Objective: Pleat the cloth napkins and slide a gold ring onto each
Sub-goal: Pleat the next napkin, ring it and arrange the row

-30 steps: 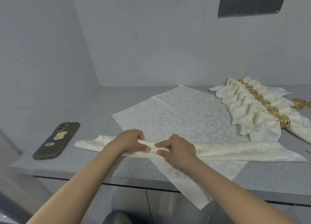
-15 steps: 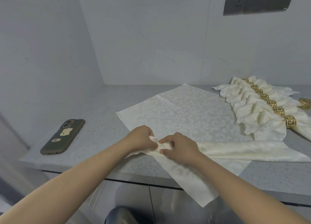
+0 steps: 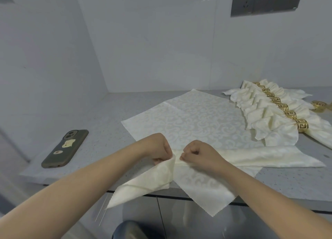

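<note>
Both hands, left hand and right hand, now pinch with curled fingers the pleated cream damask napkin strip's middle, its left half just swung near off the speckled grey tabletop, ready for ringing.

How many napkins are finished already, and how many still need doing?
Done: a row of about seven ringed napkins lies on the right. In hand: the left hand and right hand pinch a pleated napkin at its middle, with no ring on it yet. Left: the flat napkin underneath is unpleated. A spare gold ring waits at the far right.
</note>
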A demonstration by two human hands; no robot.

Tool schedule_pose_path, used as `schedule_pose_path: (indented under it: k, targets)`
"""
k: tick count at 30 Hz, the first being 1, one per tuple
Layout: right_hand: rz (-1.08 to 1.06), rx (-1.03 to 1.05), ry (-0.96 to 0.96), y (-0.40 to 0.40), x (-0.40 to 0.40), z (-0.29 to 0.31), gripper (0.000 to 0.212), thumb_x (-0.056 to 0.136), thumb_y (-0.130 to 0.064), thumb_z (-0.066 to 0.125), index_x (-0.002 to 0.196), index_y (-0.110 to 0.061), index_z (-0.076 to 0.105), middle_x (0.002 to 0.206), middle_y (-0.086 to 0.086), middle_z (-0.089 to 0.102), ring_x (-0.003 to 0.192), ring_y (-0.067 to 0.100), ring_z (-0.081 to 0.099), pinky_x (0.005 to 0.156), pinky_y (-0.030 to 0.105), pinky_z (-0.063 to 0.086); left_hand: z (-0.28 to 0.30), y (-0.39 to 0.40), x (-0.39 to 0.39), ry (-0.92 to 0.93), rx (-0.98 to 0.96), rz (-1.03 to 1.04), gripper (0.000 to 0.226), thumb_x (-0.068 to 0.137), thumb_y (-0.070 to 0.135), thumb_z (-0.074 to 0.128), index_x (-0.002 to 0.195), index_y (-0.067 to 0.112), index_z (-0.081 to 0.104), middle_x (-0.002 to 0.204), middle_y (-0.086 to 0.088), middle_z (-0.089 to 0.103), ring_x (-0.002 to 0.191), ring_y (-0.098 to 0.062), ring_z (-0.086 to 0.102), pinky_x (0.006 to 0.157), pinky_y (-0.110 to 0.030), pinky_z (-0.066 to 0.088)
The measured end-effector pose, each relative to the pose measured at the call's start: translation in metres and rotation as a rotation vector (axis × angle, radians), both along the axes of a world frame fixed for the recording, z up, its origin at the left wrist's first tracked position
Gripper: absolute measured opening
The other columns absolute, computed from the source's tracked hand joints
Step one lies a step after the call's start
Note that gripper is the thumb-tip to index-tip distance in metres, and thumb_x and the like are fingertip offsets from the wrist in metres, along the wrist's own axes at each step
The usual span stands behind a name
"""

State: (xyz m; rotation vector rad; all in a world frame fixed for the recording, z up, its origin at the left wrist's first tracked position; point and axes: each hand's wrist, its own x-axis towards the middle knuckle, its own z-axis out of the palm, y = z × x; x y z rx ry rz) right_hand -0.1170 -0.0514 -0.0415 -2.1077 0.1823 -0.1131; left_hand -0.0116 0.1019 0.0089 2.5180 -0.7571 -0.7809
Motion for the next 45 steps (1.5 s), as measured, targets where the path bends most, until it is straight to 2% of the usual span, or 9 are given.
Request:
schedule_pose_path:
  k: [4,8,13,20,26,30,35,40,45]
  targets:
    - [0.043,-0.014,0.023,-0.004,-0.001,0.004,0.023,0.086,-0.015,0.06,0.08,0.005,0.068,0.094,0.0,0.063,0.077,-0.01,0.058,0.075,0.019,0.043,-0.012,0.002,-0.003,-0.047,-0.103,-0.003,0.022,0.078,0.019,0.075,0.088,-0.001,0.073,0.086,-0.019,0.072,0.062,-0.019,0.064,0.06,-0.023,0.055]
    - [0.059,-0.011,0.021,-0.005,-0.003,0.008,0.038,0.085,-0.017,0.059,0.052,-0.034,0.068,0.098,-0.008,0.065,0.092,0.003,0.06,0.087,0.026,0.045,-0.017,0.004,-0.01,-0.102,-0.164,0.033,0.039,0.067,0.037,0.085,0.083,0.003,0.072,0.078,-0.011,0.071,0.054,-0.012,0.06,0.061,-0.027,0.055]
    - [0.034,-0.124,0.029,-0.004,0.003,-0.001,0.041,0.086,-0.022,0.062,0.061,0.009,0.05,0.101,0.03,0.058,0.074,0.034,0.054,0.062,0.026,0.035,-0.028,0.004,-0.024,-0.305,-0.16,0.053,0.051,0.061,0.055,0.08,0.086,0.014,0.063,0.08,0.007,0.061,0.067,-0.009,0.055,0.067,-0.031,0.052]
    - [0.236,-0.241,0.101,-0.01,-0.001,0.004,0.013,0.082,-0.029,0.071,0.071,-0.031,0.065,0.112,-0.015,0.048,0.066,-0.008,0.047,0.066,0.008,0.036,-0.037,0.014,-0.02,-0.276,-0.207,-0.03,0.039,0.072,0.044,0.079,0.098,0.021,0.063,0.09,0.013,0.056,0.07,0.001,0.05,0.06,-0.011,0.037]
    - [0.206,-0.24,0.075,-0.016,-0.002,0.006,0.008,0.081,-0.019,0.066,0.078,-0.013,0.063,0.112,-0.018,0.055,0.069,-0.009,0.051,0.069,0.011,0.04,-0.053,0.024,-0.012,-0.452,-0.325,-0.155,0.021,0.088,0.036,0.063,0.107,0.027,0.063,0.103,0.016,0.051,0.094,0.002,0.049,0.085,-0.016,0.037]
    - [0.136,-0.169,0.039,-0.019,-0.004,0.002,0.01,0.078,-0.014,0.064,0.073,-0.009,0.057,0.106,-0.02,0.059,0.08,0.001,0.058,0.071,0.015,0.044,-0.075,0.022,-0.018,-0.434,-0.353,-0.319,0.046,0.101,0.036,0.033,0.146,0.031,0.028,0.153,0.017,0.021,0.14,0.005,0.011,0.113,-0.013,0.008]
    - [0.086,-0.177,-0.08,-0.021,-0.003,-0.012,0.012,0.073,-0.008,0.064,0.071,-0.009,0.052,0.103,-0.01,0.057,0.081,-0.013,0.056,0.069,0.009,0.041,-0.084,0.018,-0.017,-0.5,-0.24,-0.433,0.052,0.094,0.059,0.005,0.144,0.044,-0.001,0.158,0.015,-0.004,0.144,0.0,-0.008,0.116,-0.019,-0.002]
    - [0.188,-0.319,-0.146,-0.02,-0.012,-0.021,0.031,0.08,-0.013,0.056,0.108,-0.025,0.049,0.113,-0.009,0.046,0.103,0.008,0.047,0.091,0.026,0.042,-0.083,0.015,-0.016,-0.568,-0.123,-0.471,0.067,0.086,0.066,-0.006,0.147,0.041,0.001,0.159,0.011,0.002,0.145,-0.007,0.001,0.115,-0.025,0.002]
    - [0.039,-0.692,0.059,-0.034,-0.015,-0.009,0.066,0.082,-0.057,0.057,0.139,-0.033,0.033,0.134,-0.011,0.04,0.125,0.016,0.031,0.101,0.029,0.02,-0.072,0.013,-0.016,-0.607,-0.021,-0.487,0.074,0.084,0.067,-0.002,0.15,0.037,0.01,0.158,0.009,0.009,0.143,-0.01,0.004,0.112,-0.027,0.001]
